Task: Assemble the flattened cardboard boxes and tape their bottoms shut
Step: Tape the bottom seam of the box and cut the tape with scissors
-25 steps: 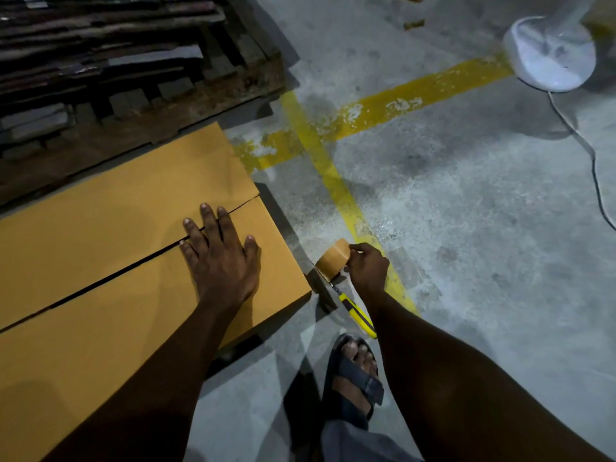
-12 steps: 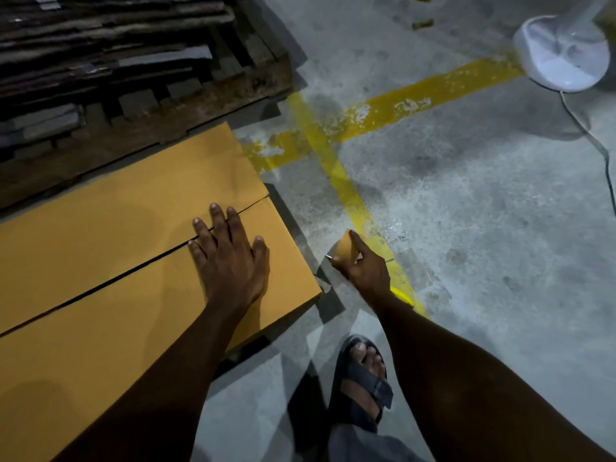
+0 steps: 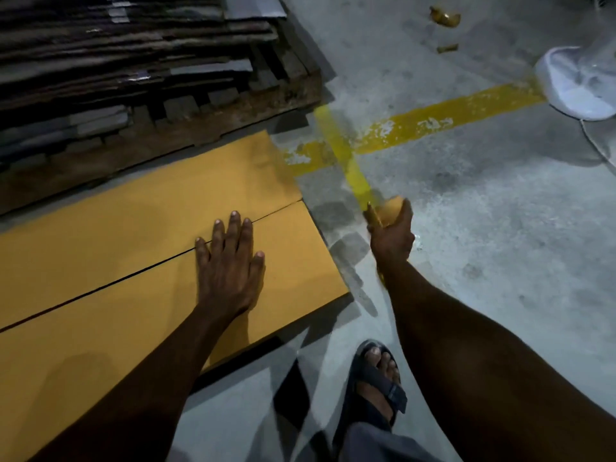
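Entry, 1 moment on the concrete floor [image 3: 483,261]. Item 1: cardboard box [image 3: 150,201], tan, standing bottom-up beside the wooden pallet [image 3: 233,118], its 2 flaps folded shut and meeting at a dark seam [image 3: 133,277] that runs out to the box's right edge; no tape shows on that seam, so the taping step appears not yet begun. Item 2: left hand [image 3: 230,265], palm down, fingers straight and slightly spread, laid across the seam near the box's right edge, forearm reaching in from the lower left; the likely purpose is to hold both flaps flat and level for the first strip. Item 3: right hand [image 3: 391,236], raised above the floor just off the box's right edge, fingers curled round the tape roll [image 3: 390,210], which is blurred; the arm stretches forward from the lower right, wrist turned inward toward the box, probably to bring the roll to the seam's end. Item 4: stack of flattened cardboard [image 3: 133,45] on the pallet, the supply to be assembled. Sundry: yellow floor lines [image 3: 433,120], 1 sandalled foot [image 3: 376,385], white fan base [image 3: 580,91].
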Available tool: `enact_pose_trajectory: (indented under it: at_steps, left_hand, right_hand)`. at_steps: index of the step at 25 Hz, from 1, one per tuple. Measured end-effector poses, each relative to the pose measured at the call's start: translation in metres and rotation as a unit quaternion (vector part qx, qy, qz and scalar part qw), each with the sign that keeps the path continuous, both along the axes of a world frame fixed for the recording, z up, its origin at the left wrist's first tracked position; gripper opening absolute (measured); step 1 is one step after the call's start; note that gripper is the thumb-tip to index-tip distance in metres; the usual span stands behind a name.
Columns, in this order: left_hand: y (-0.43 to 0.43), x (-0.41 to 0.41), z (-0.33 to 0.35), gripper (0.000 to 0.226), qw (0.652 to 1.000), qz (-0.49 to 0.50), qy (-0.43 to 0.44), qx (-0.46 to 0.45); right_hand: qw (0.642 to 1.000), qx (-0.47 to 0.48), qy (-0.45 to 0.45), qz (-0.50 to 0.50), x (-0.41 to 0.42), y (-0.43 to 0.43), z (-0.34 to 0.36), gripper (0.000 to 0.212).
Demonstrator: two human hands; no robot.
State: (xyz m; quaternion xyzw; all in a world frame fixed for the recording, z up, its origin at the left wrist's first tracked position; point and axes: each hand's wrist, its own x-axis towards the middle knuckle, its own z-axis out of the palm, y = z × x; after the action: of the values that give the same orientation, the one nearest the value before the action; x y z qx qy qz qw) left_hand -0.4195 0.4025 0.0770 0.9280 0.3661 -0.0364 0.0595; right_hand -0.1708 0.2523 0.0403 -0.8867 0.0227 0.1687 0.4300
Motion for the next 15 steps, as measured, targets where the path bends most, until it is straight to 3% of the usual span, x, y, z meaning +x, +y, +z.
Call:
enact_pose_trajectory:
  at_steps: [4,8,12,15]
  left_hand:
    - [0.037,-0.098,0.011,0.068,0.996,0.071,0.045,-0.01]
    - [0.074,-0.201,0.027,0.072,0.986,0.141,0.069,-0.053]
    - [0.095,-0.269,0.038,0.072,0.958,0.255,0.082,-0.102]
    - [0.108,-0.288,0.042,0.084,0.919,0.352,0.021,-0.175]
  right_hand:
    - [0.993,0.064,-0.093,-0.028,-0.024,0.093,0.092,0.089]
    - [0.977,0.022,-0.156,0.146,-0.108,0.146,0.139,0.089]
    - [0.908,-0.032,-0.249,0.334,-0.199,0.162,0.125,0.092]
    - [0.846,-0.014,-0.306,0.437,-0.251,0.171,0.11,0.088]
